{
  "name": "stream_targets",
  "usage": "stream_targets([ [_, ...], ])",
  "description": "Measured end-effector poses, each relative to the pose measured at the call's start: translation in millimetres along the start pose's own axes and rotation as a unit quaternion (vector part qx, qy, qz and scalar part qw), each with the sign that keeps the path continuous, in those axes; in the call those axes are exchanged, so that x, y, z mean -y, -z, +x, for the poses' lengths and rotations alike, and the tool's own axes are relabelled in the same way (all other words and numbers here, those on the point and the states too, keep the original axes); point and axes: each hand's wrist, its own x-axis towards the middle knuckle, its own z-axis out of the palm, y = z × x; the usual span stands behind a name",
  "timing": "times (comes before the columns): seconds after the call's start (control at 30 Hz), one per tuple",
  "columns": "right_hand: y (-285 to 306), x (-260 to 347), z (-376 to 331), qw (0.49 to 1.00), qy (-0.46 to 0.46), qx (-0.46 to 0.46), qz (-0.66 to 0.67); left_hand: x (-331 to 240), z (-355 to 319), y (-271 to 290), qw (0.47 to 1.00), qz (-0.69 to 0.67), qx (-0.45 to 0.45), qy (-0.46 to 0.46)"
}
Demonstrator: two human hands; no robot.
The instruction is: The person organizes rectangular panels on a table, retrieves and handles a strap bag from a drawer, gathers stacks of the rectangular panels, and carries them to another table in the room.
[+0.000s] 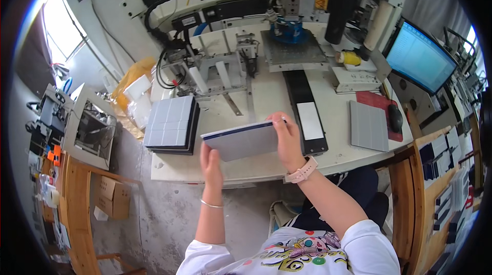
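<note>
Above the table's front edge, a thin stack of grey sheets [246, 144] with a dark top edge is held between my two hands, tilted up on its long side. My left hand [211, 165] presses against its left end, fingers extended along it. At the right end my right hand [288, 139] grips it, thumb near the top corner. A thicker pile of grey gridded sheets [171, 121] with dark sides lies to the left of my left hand. To the right, a white rectangular piece [310, 121] rests on a black track [297, 90].
Machine fixtures with cables [215, 72] and a blue round machine head [288, 30] stand at the back. On the right lie a grey gridded sheet [369, 126], a red mat [376, 103] and a black mouse [394, 118], near a monitor [421, 57]. A wooden rack [417, 198] stands lower right.
</note>
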Motion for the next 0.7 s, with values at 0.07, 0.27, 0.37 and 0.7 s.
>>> stream_targets([
  [0.07,-5.9,3.8,-2.1,1.0,-0.023,-0.006,-0.009,0.0,-6.8,-14.8,0.998,0.056,-0.037,-0.017],
  [0.27,-7.1,11.8,-4.5,0.999,-0.035,0.009,-0.029,0.3,-10.6,-25.3,0.993,0.091,-0.06,-0.052],
  [0.37,-7.4,10.5,-4.4,0.999,-0.025,0.004,-0.021,-5.6,-9.7,-25.5,0.994,0.088,-0.052,-0.038],
  [0.7,-3.7,4.1,-2.3,1.0,0.01,0.018,0.008,-14.7,-6.2,-3.3,0.993,0.116,-0.002,0.01],
])
